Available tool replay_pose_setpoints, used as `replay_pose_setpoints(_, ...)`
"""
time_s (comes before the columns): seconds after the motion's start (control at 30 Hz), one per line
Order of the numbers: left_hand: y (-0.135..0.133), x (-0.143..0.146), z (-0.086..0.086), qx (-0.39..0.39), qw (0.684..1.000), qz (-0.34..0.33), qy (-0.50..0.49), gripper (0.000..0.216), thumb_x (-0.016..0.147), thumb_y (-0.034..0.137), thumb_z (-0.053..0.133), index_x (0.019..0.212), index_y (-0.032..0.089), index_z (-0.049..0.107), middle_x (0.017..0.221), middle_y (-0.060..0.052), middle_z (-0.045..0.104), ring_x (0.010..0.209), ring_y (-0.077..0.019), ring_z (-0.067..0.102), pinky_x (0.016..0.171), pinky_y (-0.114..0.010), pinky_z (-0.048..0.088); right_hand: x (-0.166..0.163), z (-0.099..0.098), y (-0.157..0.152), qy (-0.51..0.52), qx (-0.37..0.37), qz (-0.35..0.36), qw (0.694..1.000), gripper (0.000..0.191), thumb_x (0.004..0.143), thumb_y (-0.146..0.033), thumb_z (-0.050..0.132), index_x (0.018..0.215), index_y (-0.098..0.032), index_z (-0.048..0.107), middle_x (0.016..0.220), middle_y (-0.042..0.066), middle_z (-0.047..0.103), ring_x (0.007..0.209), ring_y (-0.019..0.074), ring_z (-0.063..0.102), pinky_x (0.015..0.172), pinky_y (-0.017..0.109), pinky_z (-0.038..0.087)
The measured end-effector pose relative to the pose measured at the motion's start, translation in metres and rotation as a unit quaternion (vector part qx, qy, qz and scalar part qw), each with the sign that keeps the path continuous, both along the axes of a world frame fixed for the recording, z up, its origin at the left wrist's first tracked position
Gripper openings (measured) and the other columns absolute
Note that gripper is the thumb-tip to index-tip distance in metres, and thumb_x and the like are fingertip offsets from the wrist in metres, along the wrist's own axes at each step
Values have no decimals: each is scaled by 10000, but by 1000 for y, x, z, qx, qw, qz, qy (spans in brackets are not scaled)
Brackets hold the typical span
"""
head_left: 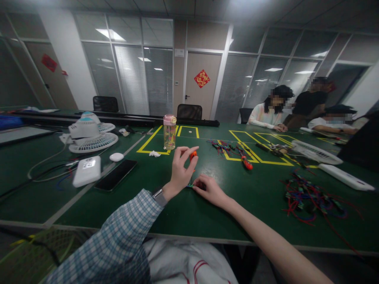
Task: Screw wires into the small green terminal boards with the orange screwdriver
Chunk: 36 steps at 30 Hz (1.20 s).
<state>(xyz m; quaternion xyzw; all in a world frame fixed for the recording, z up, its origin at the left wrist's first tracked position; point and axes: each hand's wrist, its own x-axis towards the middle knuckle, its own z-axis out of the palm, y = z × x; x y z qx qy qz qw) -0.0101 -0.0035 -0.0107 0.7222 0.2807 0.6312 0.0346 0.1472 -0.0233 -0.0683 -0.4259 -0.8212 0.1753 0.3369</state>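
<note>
My left hand (181, 167), with a watch at the wrist, pinches the orange handle of a screwdriver (194, 154). The screwdriver stands upright, its thin shaft pointing down at a small green circuit board (190, 185) on the table. Fingers of my right hand (209, 190) are closed at the board's right edge, holding it against the tabletop. Most of the board is hidden by my hands, and whether the tip sits in a screw I cannot tell.
A bottle (169, 134) stands ahead. On the left are a white fan (93, 142), a white device (87, 171) and a phone (116, 175). On the right lie another screwdriver (246, 163) and wired boards (308, 195). A person (266, 114) sits across the table.
</note>
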Motion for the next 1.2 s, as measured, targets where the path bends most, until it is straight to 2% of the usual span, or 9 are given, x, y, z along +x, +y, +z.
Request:
replay_pose_setpoints(0.17,1,-1,1,-12,999,-36,7,342,965,182,362,1260,210,533,1084,-60,618,1004,-172,541,897,-331,420,0,0,0,-1,-1,1,1000,35,797,-115,607,805,-148,616,732,-3,523,646,126,508,604,239,405)
replay_pose_setpoints(0.27,1,0,1,-7,1000,-6,3,300,944,195,430,1212,202,566,996,-50,622,925,-167,546,849,-319,430,1,0,0,-4,-3,3,1000,33,802,-124,608,816,-153,619,741,-4,530,646,122,509,605,237,406)
replay_pose_setpoints(0.43,0,1,2,4,1000,21,-10,241,888,263,564,1115,209,625,919,-36,532,873,-158,530,821,-308,450,2,-2,1,-7,1,-1,1000,42,804,-129,607,831,-156,625,755,0,538,652,122,513,606,236,409)
replay_pose_setpoints(0.63,1,0,1,-12,999,-32,-6,329,968,236,376,1249,209,544,1156,-85,571,1079,-184,531,945,-358,433,1,-1,1,-8,3,0,1000,30,809,-140,606,824,-157,624,747,3,544,655,128,515,616,246,417)
replay_pose_setpoints(0.77,2,1,1,-25,999,-23,-5,304,957,232,420,1232,217,548,1041,-65,623,963,-173,568,876,-337,458,1,0,0,-7,4,1,1000,36,806,-137,606,824,-161,625,748,2,545,659,129,514,618,247,421)
replay_pose_setpoints(0.93,2,2,1,-5,1000,18,-14,257,890,281,568,1135,216,608,920,-32,540,878,-157,540,832,-308,462,1,-1,0,-8,2,-3,1000,44,806,-134,602,830,-158,631,748,4,549,655,128,515,608,245,416)
replay_pose_setpoints(1.1,0,0,1,-14,1000,-20,-1,315,960,250,394,1222,204,563,1085,-75,560,1016,-174,543,907,-328,446,0,0,0,-8,2,-3,1000,33,801,-128,610,809,-158,621,735,0,544,651,128,511,608,244,410)
replay_pose_setpoints(1.2,0,0,1,-29,999,-36,-4,336,970,226,353,1248,200,539,1106,-80,609,1020,-175,562,910,-334,448,-1,0,0,-3,-2,-4,1000,36,797,-120,613,797,-157,616,730,-3,538,645,128,509,601,242,407)
